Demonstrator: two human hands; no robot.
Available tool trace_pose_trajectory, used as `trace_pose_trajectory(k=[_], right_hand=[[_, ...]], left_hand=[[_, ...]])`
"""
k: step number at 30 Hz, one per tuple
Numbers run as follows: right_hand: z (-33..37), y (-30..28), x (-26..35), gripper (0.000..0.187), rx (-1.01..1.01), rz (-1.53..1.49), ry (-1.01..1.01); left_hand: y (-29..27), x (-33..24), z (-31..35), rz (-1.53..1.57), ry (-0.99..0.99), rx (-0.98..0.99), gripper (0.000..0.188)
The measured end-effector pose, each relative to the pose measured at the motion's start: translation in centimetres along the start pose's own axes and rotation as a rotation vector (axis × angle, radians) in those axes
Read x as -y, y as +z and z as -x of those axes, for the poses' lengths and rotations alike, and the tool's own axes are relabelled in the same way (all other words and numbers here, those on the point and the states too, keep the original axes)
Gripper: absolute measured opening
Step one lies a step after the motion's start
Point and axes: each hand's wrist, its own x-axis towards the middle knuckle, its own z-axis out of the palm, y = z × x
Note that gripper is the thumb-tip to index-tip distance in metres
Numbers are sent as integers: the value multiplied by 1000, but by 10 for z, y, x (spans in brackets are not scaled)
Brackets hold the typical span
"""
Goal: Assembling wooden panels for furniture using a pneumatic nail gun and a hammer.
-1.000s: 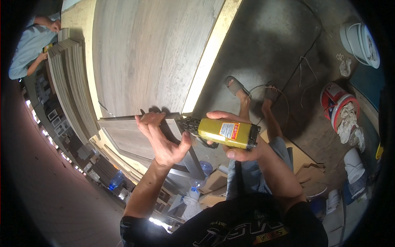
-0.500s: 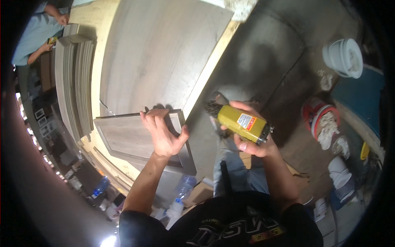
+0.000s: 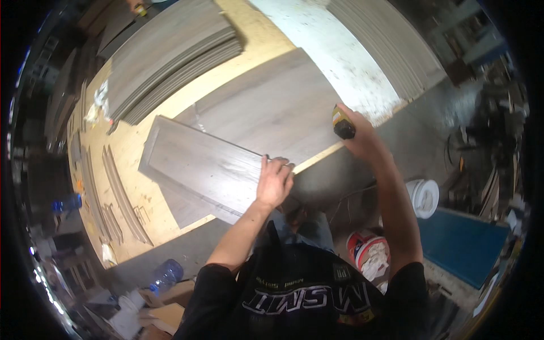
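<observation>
In my right hand (image 3: pixel 360 133) is a yellow block-shaped tool (image 3: pixel 341 122) with a black end, held over the right end of a large grey-brown wood-grain board (image 3: pixel 272 105). My fingers wrap around the tool; whether it touches the board I cannot tell. My left hand (image 3: pixel 274 184) grips the near right corner of a smaller framed panel (image 3: pixel 198 158), its fingers curled over the edge. This panel has a raised border and a glossy patch of light. It lies at an angle across the near left part of the board.
Board stacks (image 3: pixel 175 62) stand on the pale table (image 3: pixel 153 198), with thin strips (image 3: pixel 122 192) at its left. A white surface (image 3: pixel 340 51) and more boards (image 3: pixel 391 45) lie beyond. A white bucket (image 3: pixel 425 198) and a red bucket (image 3: pixel 368 249) stand right. A co-worker's hand (image 3: pixel 136 7) shows far left.
The view has swung toward the table. My right hand has moved from beside the table to over the large board, carrying the yellow tool. The framed panel is turned differently; my left hand stays on it.
</observation>
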Motion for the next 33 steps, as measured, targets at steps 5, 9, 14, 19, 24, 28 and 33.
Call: trace_pose_trajectory(k=[5, 9, 14, 19, 24, 28, 33], right_hand=[[-73, 28, -33, 75, 176, 428, 238], [-102, 55, -33, 66, 135, 756, 5], [-54, 130, -7, 28, 433, -7, 28], [21, 171, 5, 36, 534, 86, -41], [28, 151, -12, 39, 456, 89, -92], [-6, 119, -38, 42, 420, 378, -110], [-43, 93, -90, 58, 96, 257, -163]], left_hand=[[-43, -24, 70, 15, -254, -147, 47], [-53, -33, 159, 21, -802, -441, 56], [-31, -59, 189, 788, -1325, -478, 58], [52, -68, 181, 626, -1280, -878, 57], [42, -102, 158, 744, -1433, -845, 54], [68, -137, 119, 1152, -1268, -801, 51], [66, -145, 76, 1145, -920, -211, 51]])
